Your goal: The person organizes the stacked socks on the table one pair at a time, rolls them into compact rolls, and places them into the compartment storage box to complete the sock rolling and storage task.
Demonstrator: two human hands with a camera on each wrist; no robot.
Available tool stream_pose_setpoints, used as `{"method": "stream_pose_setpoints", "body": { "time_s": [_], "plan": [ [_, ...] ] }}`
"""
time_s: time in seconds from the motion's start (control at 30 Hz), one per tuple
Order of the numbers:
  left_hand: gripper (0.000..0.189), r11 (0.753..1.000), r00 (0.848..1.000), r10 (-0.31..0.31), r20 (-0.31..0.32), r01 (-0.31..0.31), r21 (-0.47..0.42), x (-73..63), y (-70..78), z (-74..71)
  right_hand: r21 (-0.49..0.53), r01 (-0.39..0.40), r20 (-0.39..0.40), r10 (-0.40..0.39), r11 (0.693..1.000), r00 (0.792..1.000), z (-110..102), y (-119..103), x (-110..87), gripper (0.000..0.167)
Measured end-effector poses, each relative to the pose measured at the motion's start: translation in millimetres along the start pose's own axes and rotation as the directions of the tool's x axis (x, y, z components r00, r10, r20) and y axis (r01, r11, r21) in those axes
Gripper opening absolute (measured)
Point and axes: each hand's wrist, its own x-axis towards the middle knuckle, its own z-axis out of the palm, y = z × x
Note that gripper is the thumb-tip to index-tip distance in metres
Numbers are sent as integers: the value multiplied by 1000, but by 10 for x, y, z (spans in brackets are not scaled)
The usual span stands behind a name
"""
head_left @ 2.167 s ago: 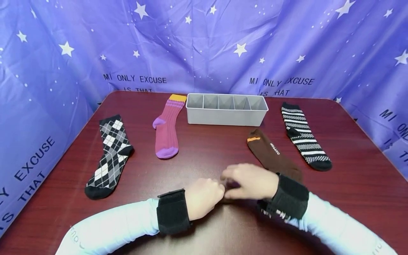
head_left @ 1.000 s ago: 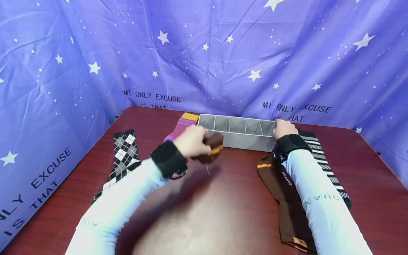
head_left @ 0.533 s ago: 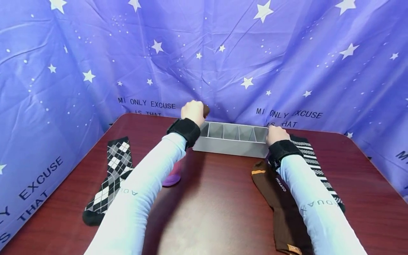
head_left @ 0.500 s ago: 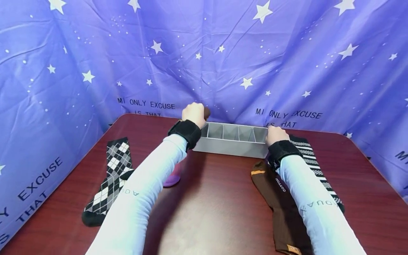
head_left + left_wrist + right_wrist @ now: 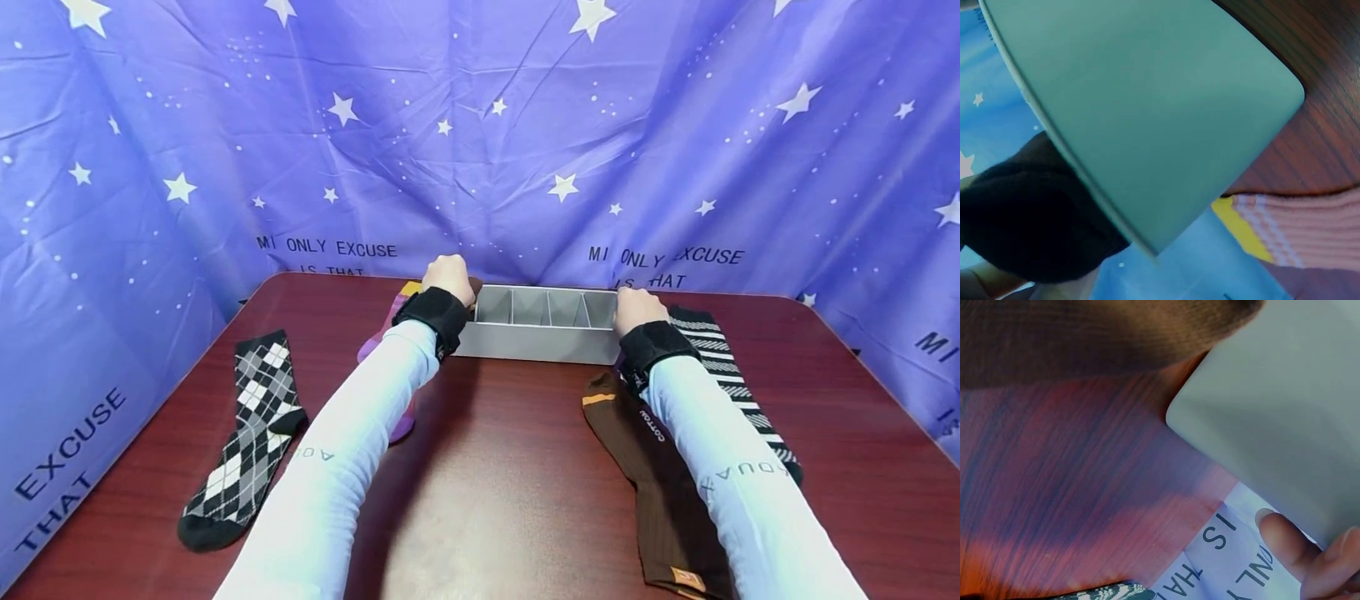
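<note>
My left hand [image 5: 447, 277] grips a rolled brown sock [image 5: 1041, 212] at the left end of a grey divided storage box [image 5: 536, 343]. In the left wrist view the bundle looks dark and sits at the box's rim, partly hidden behind the end wall. My right hand [image 5: 639, 310] holds the box's right end; in the right wrist view its fingers [image 5: 1288, 544] show beside the wall. A flat brown sock [image 5: 667, 492] lies under my right forearm, partly covered. Behind my left arm is a pink sock [image 5: 375, 343] with purple heel and toe and a yellow cuff.
An argyle sock [image 5: 251, 433] in black, grey and white lies at the left of the dark red table [image 5: 480, 467]. A black-and-white striped sock [image 5: 723, 367] lies on the right, partly behind my right arm. A starry purple curtain [image 5: 525, 150] hangs behind the table.
From the table's middle, my left hand has carried the rolled brown sock over to the box's left end and then lowered it. My right hand has moved to the box's right end and stays there.
</note>
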Motion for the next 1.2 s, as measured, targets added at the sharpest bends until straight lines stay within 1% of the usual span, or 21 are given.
{"method": "stream_pose_setpoints", "body": {
  "time_s": [0.1,0.23,0.37,0.5,0.57,0.6,0.63,0.67,0.7,0.73,0.77,0.83,0.87,0.9,0.93,0.97,1.0,1.07,1.1,1.17,1.2],
  "plan": [
    [34,999,999,-30,19,30,-11,24,-3,24,1,-6,11,6,1000,1000,7,8,11,23],
    [30,998,998,-59,20,59,-27,16,29,33,5,-17,16,17,1000,1000,8,8,24,23],
    [24,997,997,-75,-5,75,-23,-12,61,41,-2,-13,17,13,1000,1000,-10,-11,19,22],
    [24,996,996,-83,-23,83,-16,-26,70,61,-12,-7,26,7,1000,1000,-16,-24,5,22],
    [25,996,995,-94,-22,93,-16,0,69,87,-15,-10,23,11,1000,1000,-14,-24,-1,22],
    [25,994,995,-104,-7,104,-17,31,66,109,-16,-13,19,14,1000,1000,-13,-25,-3,21],
    [25,993,994,-113,11,113,-15,80,58,148,-16,-15,18,15,1000,1000,-13,-28,-6,21],
    [24,994,994,-109,-20,109,-3,180,17,265,-17,-15,20,15,1000,1000,-8,-30,-5,21],
    [24,994,994,-111,-10,111,6,274,-14,348,-19,-16,21,16,1000,1000,-7,-34,-7,21],
    [24,993,993,-117,7,117,12,392,-54,463,-18,-16,23,17,1000,1000,0,-32,-11,21],
    [24,993,994,-113,-10,113,26,539,-111,620,-18,-18,26,18,1000,1000,6,-30,-13,22],
    [26,993,993,-115,28,113,42,800,-226,890,-18,-21,33,21,1000,999,11,-31,-20,22],
    [26,993,994,-109,29,107,51,868,-262,973,-18,-23,36,23,1000,999,12,-31,-22,22],
    [28,992,993,-111,44,108,61,927,-292,1045,-17,-26,37,26,1000,999,9,-33,-25,22],
    [28,991,994,-110,16,109,71,990,-326,1148,-16,-29,39,29,999,999,7,-34,-26,22],
    [28,990,993,-115,22,113,81,980,-321,1157,-16,-33,41,34,999,999,7,-34,-25,22],
    [28,989,990,-125,59,120,82,920,-292,1100,-14,-35,43,36,999,998,5,-35,-25,22],
    [27,988,989,-136,55,132,82,742,-208,948,-13,-38,45,39,999,998,2,-34,-17,22],
    [27,987,987,-147,57,142,77,682,-177,894,-12,-39,43,39,999,998,0,-33,-11,23],
    [29,987,980,-156,125,149,59,433,-66,614,-13,-39,37,40,999,999,-2,-27,3,23],
    [29,989,982,-144,121,138,52,311,-21,498,-15,-37,36,38,999,999,-2,-23,11,23]
  ]
}}
